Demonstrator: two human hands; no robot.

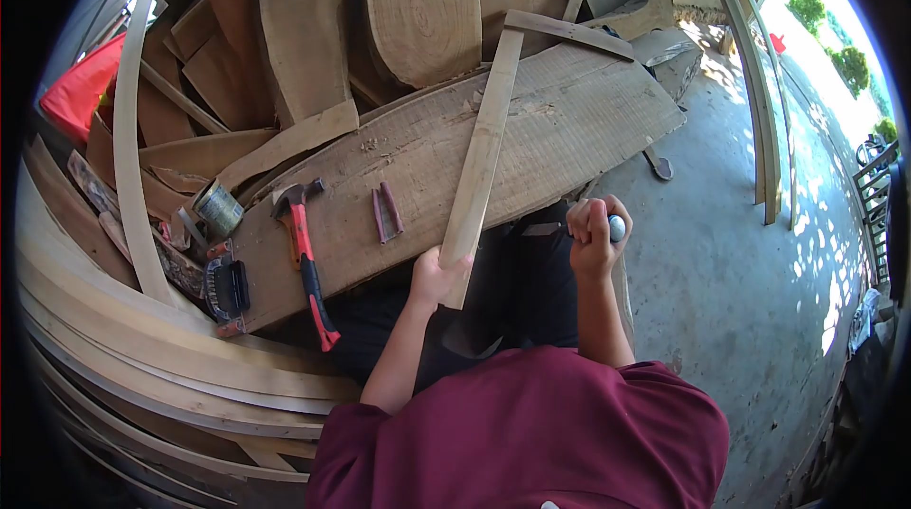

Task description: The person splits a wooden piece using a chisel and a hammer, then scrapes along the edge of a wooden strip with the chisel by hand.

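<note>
My left hand [441, 277] is closed around the near end of a long, narrow wooden strip [486, 148]. The strip slants away across a thick plank bench [560, 111]. At its far end it meets a shorter wooden crosspiece [569, 33], making a T shape; whether they are fastened I cannot tell. In my right hand [598, 229], closed around the handle, is a chisel [542, 229] whose flat metal blade points left towards the strip, apart from it. The round butt of its handle shows at the outer side of my fist.
A red-and-black claw hammer [306, 258], a brown V-shaped piece [387, 213] and a black brush-like tool [228, 289] lie on the bench. A tin can [218, 208] stands to the left. Wooden boards [422, 11] lean behind, and curved strips [171, 357] are stacked at left.
</note>
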